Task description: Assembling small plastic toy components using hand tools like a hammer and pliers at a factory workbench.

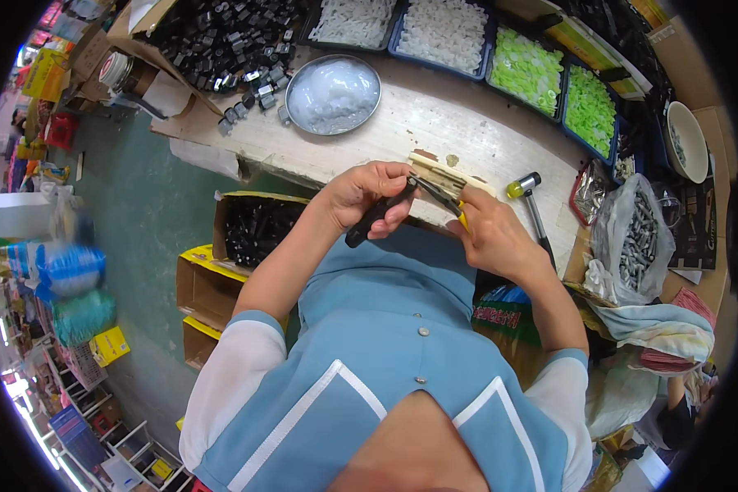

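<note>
Wrapped in my left hand (367,190) is a long black handle-shaped piece (377,221), held tilted at the table's near edge. My right hand (504,234) is closed around long-nosed pliers (461,215) with yellow grips. The plier tips meet the upper end of the black piece, by my left fingertips; what exactly they pinch is too small to tell. Just behind my hands, a pale wooden block (428,159) with narrow metal strips lies on the white table (459,123). Right of my right hand rests a hammer (530,197) with a yellow-and-dark head.
A round metal bowl (372,112) of whitish contents stands behind my hands. Trays of white (443,34) and green pieces (526,70) line the back. Black parts (230,45) are heaped back left. A plastic bag (638,238) of metallic pieces sits right; a carton (262,225) of black pieces stands left.
</note>
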### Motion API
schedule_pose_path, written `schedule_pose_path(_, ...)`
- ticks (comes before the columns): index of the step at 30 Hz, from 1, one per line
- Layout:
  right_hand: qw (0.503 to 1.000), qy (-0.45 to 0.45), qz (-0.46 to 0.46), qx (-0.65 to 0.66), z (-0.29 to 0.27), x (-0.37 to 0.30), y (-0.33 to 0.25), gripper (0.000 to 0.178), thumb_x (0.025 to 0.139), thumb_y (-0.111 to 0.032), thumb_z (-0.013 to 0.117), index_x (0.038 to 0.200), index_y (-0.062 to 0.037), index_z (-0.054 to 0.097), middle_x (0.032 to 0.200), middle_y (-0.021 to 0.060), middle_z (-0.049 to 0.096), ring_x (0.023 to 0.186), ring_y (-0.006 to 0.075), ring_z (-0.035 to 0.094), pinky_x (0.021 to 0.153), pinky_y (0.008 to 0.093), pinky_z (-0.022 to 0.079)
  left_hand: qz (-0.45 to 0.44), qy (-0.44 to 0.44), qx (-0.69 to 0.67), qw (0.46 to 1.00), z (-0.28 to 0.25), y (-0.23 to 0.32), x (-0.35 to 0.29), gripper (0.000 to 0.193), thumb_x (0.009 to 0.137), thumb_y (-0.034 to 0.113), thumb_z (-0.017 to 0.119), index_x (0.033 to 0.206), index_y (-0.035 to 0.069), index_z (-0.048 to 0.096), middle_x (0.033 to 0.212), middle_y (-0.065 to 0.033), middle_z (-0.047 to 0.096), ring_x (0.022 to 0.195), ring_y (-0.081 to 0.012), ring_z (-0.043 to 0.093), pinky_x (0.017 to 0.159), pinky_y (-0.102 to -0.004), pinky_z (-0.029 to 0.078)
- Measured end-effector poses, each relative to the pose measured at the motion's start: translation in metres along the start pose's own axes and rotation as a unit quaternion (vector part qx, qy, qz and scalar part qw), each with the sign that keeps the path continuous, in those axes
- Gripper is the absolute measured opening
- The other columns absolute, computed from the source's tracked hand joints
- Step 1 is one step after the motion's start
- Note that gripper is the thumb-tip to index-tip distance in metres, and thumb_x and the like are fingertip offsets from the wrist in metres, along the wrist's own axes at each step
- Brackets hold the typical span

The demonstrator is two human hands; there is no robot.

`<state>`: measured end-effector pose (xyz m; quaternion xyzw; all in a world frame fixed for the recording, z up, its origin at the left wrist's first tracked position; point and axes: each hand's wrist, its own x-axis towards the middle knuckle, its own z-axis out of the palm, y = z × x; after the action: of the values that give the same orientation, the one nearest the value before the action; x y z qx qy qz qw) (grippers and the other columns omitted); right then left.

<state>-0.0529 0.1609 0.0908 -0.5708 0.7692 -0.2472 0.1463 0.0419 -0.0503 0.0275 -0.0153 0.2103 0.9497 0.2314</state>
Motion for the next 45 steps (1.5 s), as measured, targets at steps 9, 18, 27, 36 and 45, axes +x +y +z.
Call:
schedule_pose_path(9,0.999,0.017,-0.008,-0.035,0.029,0.005,-0.002,0.021,0.079,-0.015,0.061,0.076,0.005,0.055,0.097,0.0194,0.056,0.086,0.0357,0.052,0.077,0.041,0.043,-0.037,0.261,0.413,0.872,-0.028,-0.019,-0.069,0.027,0.078,0.028,0.064,0.098,0.01,0.062,0.066,-0.0064,0.061,0.052,-0.0167,0.058,0.047,-0.0305,0.046)
schedule_pose_path(18,0.967,0.128,0.21,-0.063,0.012,-0.036,0.036,0.021,0.087,-0.018,0.054,0.088,0.0031,0.057,0.088,0.0153,0.055,0.078,0.0302,0.055,0.07,0.0324,0.042,-0.152,0.455,0.78,0.402,-0.203,-0.104,-0.229,0.031,0.067,0.017,0.066,0.098,0.014,0.065,0.094,-0.0127,0.061,0.09,-0.0306,0.057,0.076,-0.0418,0.045)
schedule_pose_path(27,0.89,0.14,0.378,-0.214,0.004,-0.114,0.092,0.033,0.088,-0.028,0.055,0.074,0.0025,0.053,0.068,0.0167,0.053,0.062,0.0276,0.051,0.06,0.0334,0.04,-0.24,0.416,0.79,0.382,-0.267,-0.194,-0.244,0.023,0.073,0.018,0.058,0.092,0.024,0.068,0.101,-0.0097,0.049,0.1,-0.0276,0.047,0.076,-0.0415,0.041)
schedule_pose_path(36,0.881,0.167,0.392,-0.204,0.009,-0.113,0.104,0.036,0.089,-0.032,0.053,0.075,0.0015,0.055,0.063,0.0131,0.055,0.059,0.0235,0.054,0.058,0.0343,0.042,-0.152,0.231,0.905,0.324,-0.274,-0.18,-0.253,0.023,0.068,0.024,0.064,0.09,0.022,0.066,0.103,-0.0074,0.047,0.098,-0.024,0.044,0.072,-0.0376,0.038)
schedule_pose_path(45,0.86,0.193,0.428,-0.201,0.007,-0.126,0.107,0.039,0.089,-0.033,0.053,0.075,0.0026,0.053,0.063,0.0137,0.054,0.057,0.0241,0.05,0.058,0.0337,0.042,-0.26,0.601,0.742,0.147,-0.271,-0.143,-0.278,0.025,0.079,0.016,0.045,0.092,0.001,0.061,0.11,-0.0241,0.047,0.102,-0.0412,0.043,0.081,-0.0523,0.035)
